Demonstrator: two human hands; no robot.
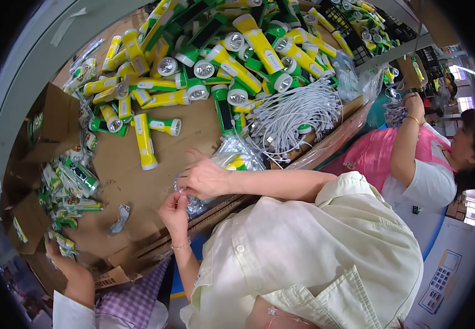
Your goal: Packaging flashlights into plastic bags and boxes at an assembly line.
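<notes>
Close in front of my body, my left hand [174,217] pinches thin clear plastic between thumb and fingertips. My right hand [209,178] meets it from the right, its lower fingers closed on the same plastic and one finger raised. The material looks like a clear plastic bag [195,206], partly covered by my hands. Just beyond my right wrist lie more clear bags [242,147], over something yellow and green. A yellow-and-white flashlight [145,143] rests on the cardboard beyond my hands, beside a shorter yellow-green flashlight [165,126].
A large heap of yellow and green flashlights [256,44] covers the far side. White USB cables [298,112] are bundled at right. Bagged flashlights [76,181] and open cartons [56,120] stand left. One co-worker's arm [73,271] reaches in lower left; another person in pink [382,153] works at right.
</notes>
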